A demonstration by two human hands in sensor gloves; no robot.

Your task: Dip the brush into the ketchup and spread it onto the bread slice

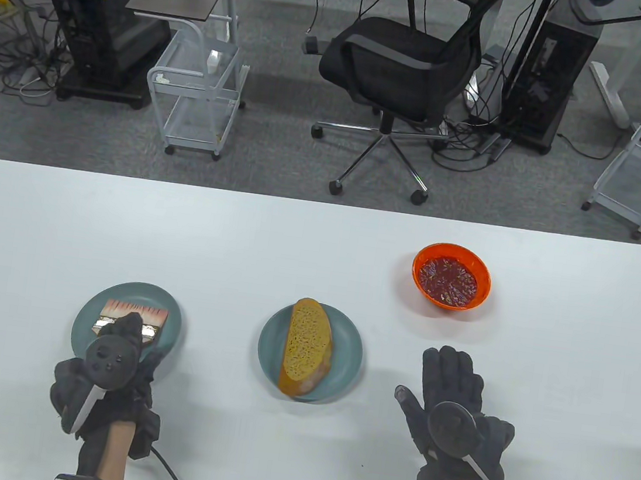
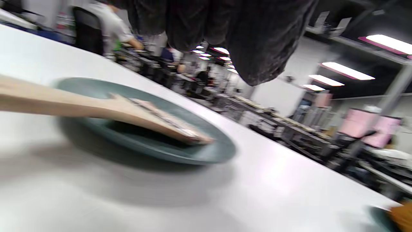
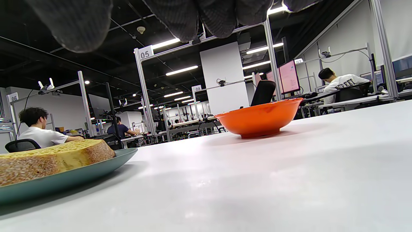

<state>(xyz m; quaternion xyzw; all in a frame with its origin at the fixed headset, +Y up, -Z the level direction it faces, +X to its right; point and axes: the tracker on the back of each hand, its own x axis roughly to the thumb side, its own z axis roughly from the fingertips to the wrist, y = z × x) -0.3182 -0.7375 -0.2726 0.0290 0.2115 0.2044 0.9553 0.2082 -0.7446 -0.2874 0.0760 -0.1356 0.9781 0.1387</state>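
Just beyond the left hand (image 1: 103, 385), on a teal plate (image 1: 87, 315) at the left of the bench (image 1: 320, 240), lies the brush (image 1: 130, 318), bristles away from the person. In the left wrist view its wooden handle (image 2: 58, 104) slopes up off the plate toward the grip, head resting on the plate. The gloved fingers (image 2: 225, 32) hang above it, blurred, so I cannot tell whether the grip is pinching the handle or merely over it. The right hand (image 1: 454, 414) lies flat on the bench, fingers spread and holding nothing. Left of it a second teal plate (image 1: 348, 361) carries the bread slice (image 1: 306, 347); beyond it, slightly right, sits the orange bowl (image 1: 451, 276) of ketchup (image 1: 448, 280).
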